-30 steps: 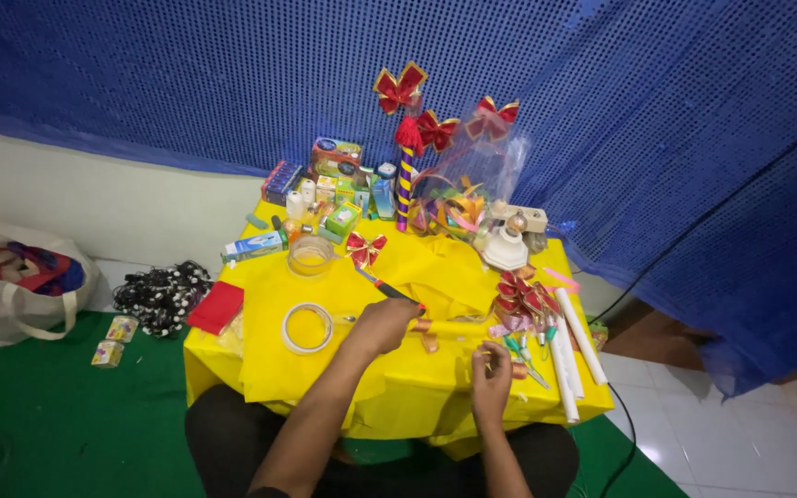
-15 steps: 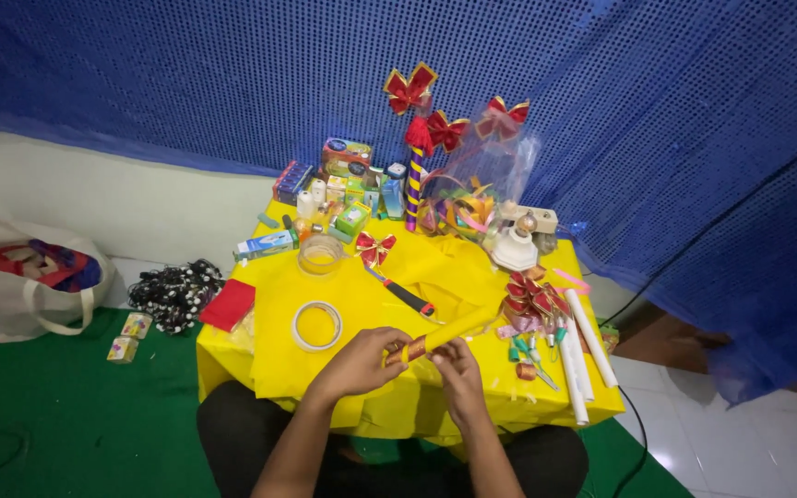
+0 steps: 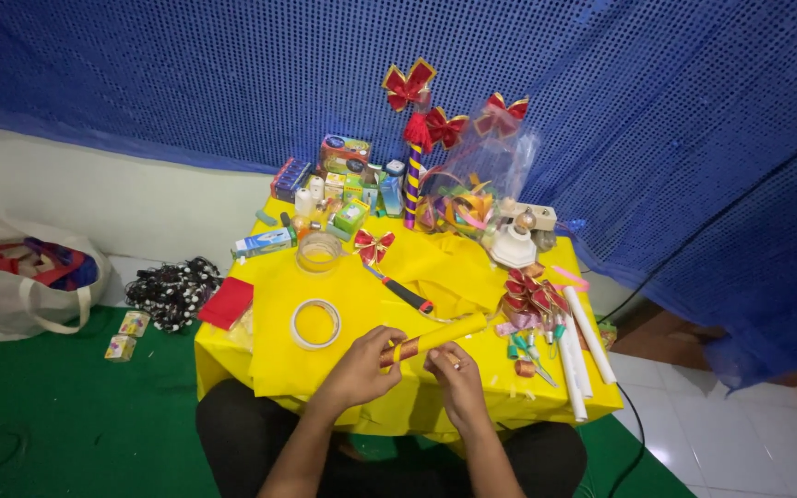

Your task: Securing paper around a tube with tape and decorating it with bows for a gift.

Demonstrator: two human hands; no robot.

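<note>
Yellow paper-wrapped stick [image 3: 435, 337], red stripe winding begun at its near end only, pinched by left hand [image 3: 362, 367] and right hand [image 3: 458, 378] beside the white tape ring [image 3: 315, 324].

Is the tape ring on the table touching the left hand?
Apart. The head view shows yellow table cover between the tape ring and the left hand, which grips the yellow tube.

Head view, steeply down, near table [image 3: 269, 350]
</note>
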